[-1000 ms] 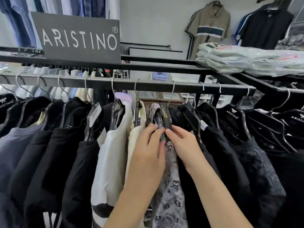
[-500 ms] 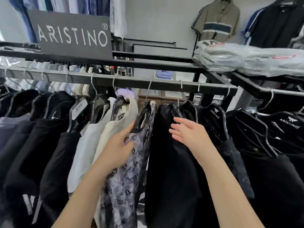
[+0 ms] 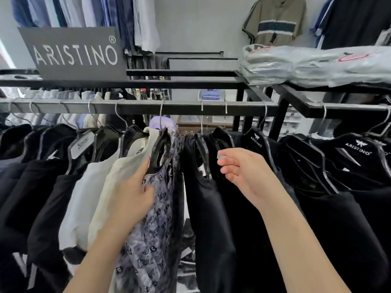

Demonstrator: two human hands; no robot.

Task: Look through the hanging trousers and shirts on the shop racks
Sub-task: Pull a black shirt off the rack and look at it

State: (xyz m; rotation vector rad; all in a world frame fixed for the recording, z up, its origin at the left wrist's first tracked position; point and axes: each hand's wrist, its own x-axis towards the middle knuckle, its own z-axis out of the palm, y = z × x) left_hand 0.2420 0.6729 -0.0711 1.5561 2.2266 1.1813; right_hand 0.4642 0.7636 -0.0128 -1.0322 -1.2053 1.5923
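A black rail [image 3: 169, 107] carries a row of shirts on black hangers. My left hand [image 3: 135, 195] grips the shoulder of a grey patterned shirt [image 3: 152, 240], thumb against its hanger, and holds it against a cream shirt [image 3: 118, 182] to the left. A narrow gap shows between the patterned shirt and a black shirt [image 3: 207, 218] to its right. My right hand [image 3: 243, 172] hovers just in front of the black shirts' hangers, fingers loosely curled and apart, holding nothing.
A dark ARISTINO sign [image 3: 74, 53] stands on the shelf above the rail. Folded shirts in plastic bags [image 3: 306, 64] lie on the upper right shelf. More black garments [image 3: 349, 187] hang on the right rack. A striped polo [image 3: 275, 20] hangs on the wall.
My left hand has pushed the patterned shirt leftward, which opened a gap beside the black shirts. My right hand has let go, moved right and lifted slightly.
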